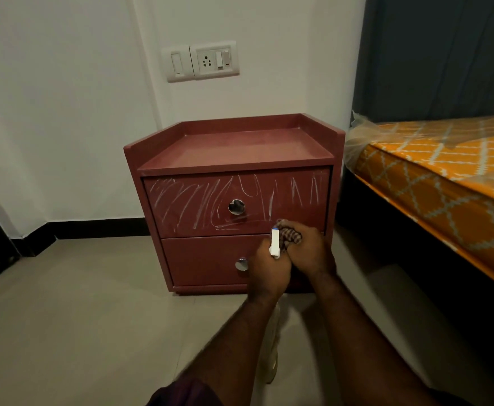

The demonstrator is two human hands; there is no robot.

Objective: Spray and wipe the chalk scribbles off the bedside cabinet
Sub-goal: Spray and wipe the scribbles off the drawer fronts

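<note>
**Hands meet at the cabinet front**

Your left hand (269, 272) grips a white piece (275, 244) with a blue tip. Your right hand (310, 250) bunches a checked cloth (291, 234) just beside it. Chalk scribbles (198, 200) cover the upper of 2 drawers (each with 1 round metal knob) on the red bedside cabinet (234, 148).

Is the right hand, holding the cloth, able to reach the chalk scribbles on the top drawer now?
Probably yes. The right hand with the cloth is near the lower edge of the top drawer, and nothing stands between it and the chalk scribbles. The left hand holds the spray bottle beside it.
</note>
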